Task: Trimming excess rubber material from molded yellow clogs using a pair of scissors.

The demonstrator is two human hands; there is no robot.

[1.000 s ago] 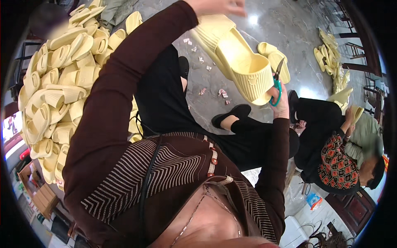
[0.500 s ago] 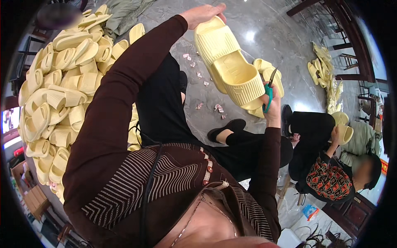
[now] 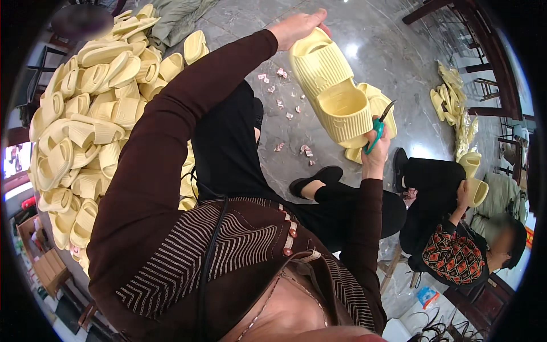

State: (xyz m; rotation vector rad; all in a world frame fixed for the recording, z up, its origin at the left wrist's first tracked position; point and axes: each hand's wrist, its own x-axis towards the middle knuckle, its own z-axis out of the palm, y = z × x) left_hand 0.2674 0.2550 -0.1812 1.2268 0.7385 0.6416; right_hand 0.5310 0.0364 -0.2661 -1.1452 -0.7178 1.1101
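My left hand (image 3: 299,27) grips the heel end of a pale yellow ribbed slipper (image 3: 333,94), held up in front of me. My right hand (image 3: 377,149) holds small green-handled scissors (image 3: 376,129) against the slipper's toe end, blades pointing up beside it. Another yellow slipper (image 3: 380,105) shows just behind the held one; whether it lies on the floor or rides with it I cannot tell. Both arms wear dark brown sleeves.
A big heap of yellow slippers (image 3: 85,131) fills the left. Small pink scraps (image 3: 285,108) litter the grey marble floor. Another person (image 3: 456,251) sits at the right holding a slipper (image 3: 476,182), with a smaller slipper pile (image 3: 453,105) and dark chairs (image 3: 490,85) beyond.
The slipper and both hands have shifted slightly right and down in view. The scissors stay at the toe end.
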